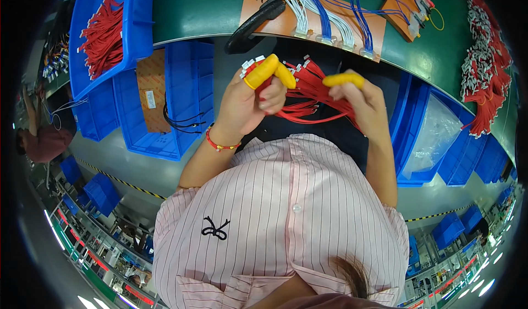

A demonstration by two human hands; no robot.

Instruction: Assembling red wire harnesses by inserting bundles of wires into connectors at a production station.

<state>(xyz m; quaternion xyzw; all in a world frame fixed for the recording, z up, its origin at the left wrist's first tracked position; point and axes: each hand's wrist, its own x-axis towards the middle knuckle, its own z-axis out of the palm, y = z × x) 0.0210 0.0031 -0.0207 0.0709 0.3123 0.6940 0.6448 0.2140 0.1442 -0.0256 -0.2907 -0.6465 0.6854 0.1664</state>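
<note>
My left hand point(256, 91), with yellow finger cots on its thumb and index finger, is closed round several red cables. Their white connectors point(250, 64) stick out past its fingers. A loose bundle of red cables point(311, 91) with white ends lies between my hands, over my lap. My right hand point(360, 102) has a yellow cot on one finger. Its fingers are curled in on the right side of that bundle, closed on red cables; the fingertips are partly hidden.
Ahead, a green table point(192, 9) carries an orange board point(341, 17) with white and blue wires and a black handle-like piece point(256, 25). Red cables fill a blue bin point(140, 39) at left; more red cables point(487, 72) hang at right. Blue crates point(176, 138) stand below.
</note>
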